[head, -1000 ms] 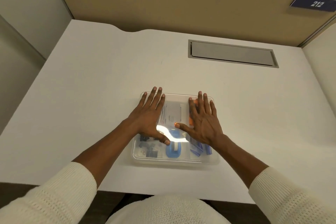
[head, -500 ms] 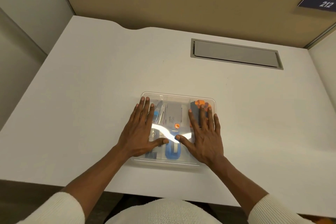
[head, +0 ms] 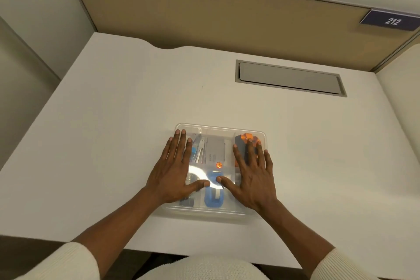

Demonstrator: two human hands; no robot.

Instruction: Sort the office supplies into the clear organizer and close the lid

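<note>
A clear organizer (head: 218, 128) lies on the white desk (head: 113, 120) in front of me, its transparent lid down over the compartments. Through the lid I see a blue tape dispenser (head: 213, 198), a grey box (head: 214, 150), an orange and grey item (head: 244, 140) at the far right, and metal pieces (head: 198, 145) at the left. My left hand (head: 175, 173) lies flat on the lid's left half, fingers spread. My right hand (head: 252, 175) lies flat on the right half. Neither hand grips anything.
A grey recessed cable hatch (head: 291, 78) sits in the desk at the back right. Tan partition walls (head: 204, 18) enclose the desk on three sides, with a blue sign reading 212 (head: 392, 21) at the upper right. The desk's front edge runs just below the organizer.
Both hands slid toward me along the lid, from its far part to its near part, staying flat. The organizer stays in place.
</note>
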